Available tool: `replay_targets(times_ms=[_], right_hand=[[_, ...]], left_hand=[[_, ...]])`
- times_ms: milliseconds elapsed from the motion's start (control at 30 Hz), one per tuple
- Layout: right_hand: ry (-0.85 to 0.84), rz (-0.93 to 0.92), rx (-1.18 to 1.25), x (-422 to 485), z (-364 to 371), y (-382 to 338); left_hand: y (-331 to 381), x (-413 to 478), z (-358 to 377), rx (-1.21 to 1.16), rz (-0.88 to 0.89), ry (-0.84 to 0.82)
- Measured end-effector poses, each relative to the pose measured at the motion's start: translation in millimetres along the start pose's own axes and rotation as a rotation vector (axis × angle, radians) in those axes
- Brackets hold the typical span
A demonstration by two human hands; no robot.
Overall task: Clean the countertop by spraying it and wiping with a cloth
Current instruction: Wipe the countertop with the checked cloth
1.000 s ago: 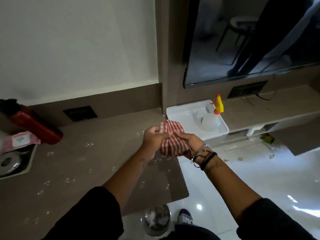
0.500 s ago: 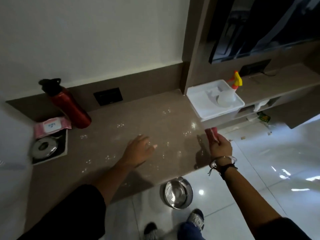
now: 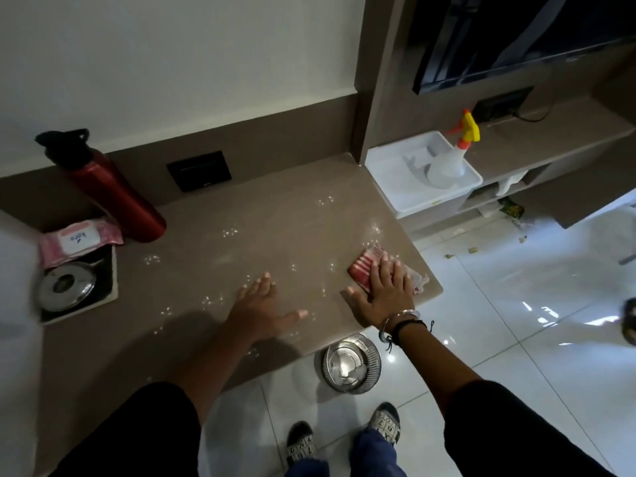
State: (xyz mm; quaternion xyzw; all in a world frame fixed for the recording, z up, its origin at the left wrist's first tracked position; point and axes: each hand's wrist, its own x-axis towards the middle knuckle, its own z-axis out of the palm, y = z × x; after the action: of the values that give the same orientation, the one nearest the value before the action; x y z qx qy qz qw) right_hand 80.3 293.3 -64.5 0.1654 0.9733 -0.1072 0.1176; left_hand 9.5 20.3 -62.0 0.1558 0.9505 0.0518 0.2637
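Right hand point(image 3: 382, 297) flat, fingers spread, pressing the red-striped cloth point(image 3: 368, 266) onto the desk point(image 3: 241, 235) near its right front corner; palm-down pressure suits wiping. Left hand point(image 3: 261, 304) open, empty, planted flat on the desk beside it, probably as a brace. Spray droplets glint across the surface. Spray bottle point(image 3: 451, 156) stands in the white tray point(image 3: 389, 170) at right, set aside. Red flask point(image 3: 110, 191) stands at back left.

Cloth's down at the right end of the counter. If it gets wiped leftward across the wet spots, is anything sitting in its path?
Only the left hand, flat on the countertop just left of the cloth that the right hand presses down. Beyond it the surface is bare until the red bottle and wipes pack at the far left.
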Motion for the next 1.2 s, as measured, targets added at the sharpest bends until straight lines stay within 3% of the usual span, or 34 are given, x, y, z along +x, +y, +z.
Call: replay_targets(times_ms=[167,300,467,600,733,867,1033,1100,1200], right_hand=[[-0.032,-0.088,-0.041,-41.2,26.0,4.9],[-0.012,0.065,0.020,-38.1,18.7,30.2],[0.008,0.245,0.105,42.2,-19.3,19.7],[-0.058,0.033,0.052,58.3,-14.5,-32.2],[-0.026,-0.195,-0.005,-14.3,19.6,-32.2],[-0.039,-0.074,-0.005,-38.4,18.1,28.9],[-0.012,0.085,0.055,61.6,-26.0,20.0],[-0.046,0.029,0.066,82.1,-26.8,-14.2],[-0.042,-0.201,-0.019,54.1,-7.2,-53.4]], left_hand=[[5.6,-2.8,5.5,-0.003,0.014,0.040],[7.7,-4.5,2.7,-0.027,0.017,0.071],[9.4,-4.3,1.3,-0.013,0.013,0.076],[5.6,-2.7,-5.2,0.056,0.023,0.017],[-5.9,-6.4,-12.6,0.124,0.070,-0.039],[-9.2,-9.4,-15.4,0.106,0.103,-0.074],[-5.9,-9.3,-16.7,0.149,0.136,-0.067],[-4.4,-10.8,-18.6,0.162,0.138,-0.074],[-4.3,-11.5,-24.5,0.176,0.145,-0.096]])
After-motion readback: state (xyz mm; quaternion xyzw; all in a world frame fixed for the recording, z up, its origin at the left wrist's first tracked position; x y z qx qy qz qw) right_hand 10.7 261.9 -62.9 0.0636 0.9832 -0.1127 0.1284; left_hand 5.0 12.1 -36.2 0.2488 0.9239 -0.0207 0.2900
